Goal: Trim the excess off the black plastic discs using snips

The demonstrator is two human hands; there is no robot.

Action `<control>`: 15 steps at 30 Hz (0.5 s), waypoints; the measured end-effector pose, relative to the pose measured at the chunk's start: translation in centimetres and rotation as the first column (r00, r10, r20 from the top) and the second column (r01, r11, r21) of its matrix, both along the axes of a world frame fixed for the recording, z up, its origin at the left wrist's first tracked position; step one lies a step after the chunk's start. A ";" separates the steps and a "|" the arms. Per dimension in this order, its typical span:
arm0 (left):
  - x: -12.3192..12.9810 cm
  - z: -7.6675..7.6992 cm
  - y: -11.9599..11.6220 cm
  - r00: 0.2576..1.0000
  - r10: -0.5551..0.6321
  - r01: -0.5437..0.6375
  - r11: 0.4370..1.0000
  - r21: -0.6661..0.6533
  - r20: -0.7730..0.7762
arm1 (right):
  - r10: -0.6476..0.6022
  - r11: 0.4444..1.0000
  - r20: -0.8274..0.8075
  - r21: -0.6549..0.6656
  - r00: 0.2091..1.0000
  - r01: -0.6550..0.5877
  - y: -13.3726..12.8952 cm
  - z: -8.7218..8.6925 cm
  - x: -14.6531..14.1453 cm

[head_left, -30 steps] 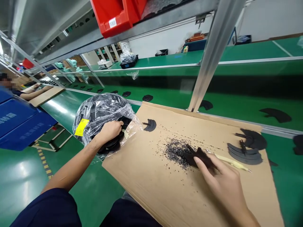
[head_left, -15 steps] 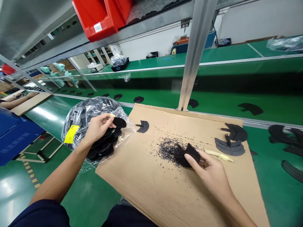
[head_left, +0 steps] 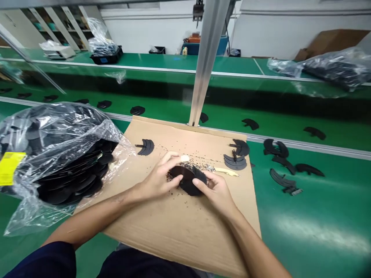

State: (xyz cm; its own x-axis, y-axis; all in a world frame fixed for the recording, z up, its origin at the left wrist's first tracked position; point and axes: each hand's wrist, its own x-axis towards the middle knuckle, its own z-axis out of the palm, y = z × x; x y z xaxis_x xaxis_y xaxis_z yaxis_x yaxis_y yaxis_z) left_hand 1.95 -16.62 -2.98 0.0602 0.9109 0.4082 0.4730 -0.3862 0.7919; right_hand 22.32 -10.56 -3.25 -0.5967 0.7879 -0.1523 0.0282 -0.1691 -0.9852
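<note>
Above the cardboard sheet [head_left: 162,227], my left hand [head_left: 162,175] pinches a thin black disc [head_left: 182,175] between thumb and fingers. My right hand [head_left: 217,187] grips a black curved part [head_left: 199,175], which meets the disc's right side. Both pieces are held together over a scatter of small black bits [head_left: 185,200]. A pale yellow cutting tool [head_left: 227,170] lies just beyond my right hand. The open plastic bag [head_left: 60,119] at the left holds many black discs [head_left: 84,179].
One curved part [head_left: 147,147] lies at the cardboard's back left, and two more [head_left: 235,162] at its right. Other black parts [head_left: 282,177] rest on the green table [head_left: 307,220]. A metal post [head_left: 203,73] rises behind the cardboard.
My left hand has brought a black disc from the bag to the part in my right hand. Both hands are now close together. The view has turned toward the right.
</note>
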 end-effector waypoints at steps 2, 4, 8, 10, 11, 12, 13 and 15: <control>0.2 -0.4 -0.1 0.978 -0.100 0.111 0.992 0.052 -0.184 | 0.002 1.000 0.017 0.012 1.000 -0.002 -0.1 0.0 0.0; 0.0 -0.7 -0.3 0.945 -0.133 0.171 0.980 0.106 -0.300 | 0.000 1.000 0.023 0.029 1.000 -0.001 -0.3 0.0 0.0; -0.5 -0.8 -0.7 0.970 -0.033 0.086 0.974 0.210 -0.241 | -0.046 0.998 0.028 0.053 0.999 0.044 -0.6 -0.1 -0.1; -0.7 -0.5 -0.7 0.989 0.031 0.001 0.977 0.213 -0.145 | -0.083 0.995 0.042 0.058 0.996 0.080 -0.6 -0.1 -0.2; -0.8 -0.4 -0.7 0.994 0.063 -0.046 0.981 0.191 -0.086 | -0.103 0.993 0.052 0.060 0.993 0.099 -0.7 -0.1 -0.3; -0.8 -0.3 -0.6 0.996 0.092 -0.090 0.985 0.147 -0.011 | -0.120 0.992 0.058 0.058 0.991 0.116 -0.7 -0.1 -0.3; -0.8 -0.2 -0.6 0.990 0.117 -0.123 0.989 0.085 0.074 | -0.130 0.991 0.059 0.050 0.990 0.127 -0.7 -0.1 -0.4; -0.6 -0.3 -0.6 0.954 0.165 -0.160 0.986 -0.044 0.251 | -0.114 0.993 0.043 0.014 0.993 0.113 -0.8 -0.1 -0.5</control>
